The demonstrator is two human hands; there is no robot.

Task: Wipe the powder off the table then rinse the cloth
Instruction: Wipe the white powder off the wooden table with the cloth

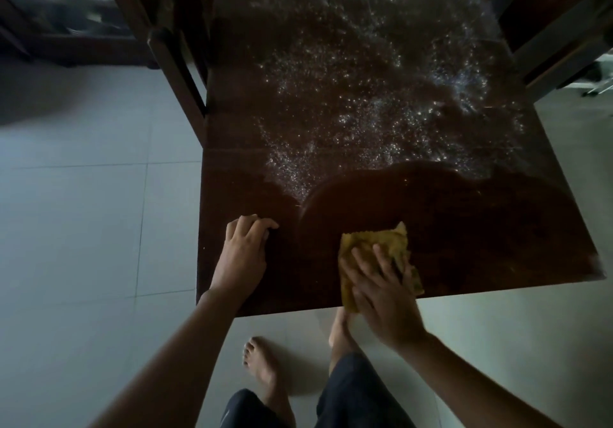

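Observation:
A dark brown wooden table [481, 245] fills the middle of the head view. White powder [365, 102] speckles most of its top, while a curved strip along the near edge is bare wood. A crumpled yellow cloth [384, 245] lies at the near edge, partly hanging over it. My right hand [378, 291] presses flat on the cloth with spread fingers. My left hand [243, 248] rests on the table near its left corner, fingers curled under, holding nothing.
A dark wooden chair [179, 62] stands against the table's left side, and another piece of dark furniture [557, 29] sits at the far right. Pale floor tiles [83, 228] surround the table. My bare feet [262, 368] stand just below the near edge.

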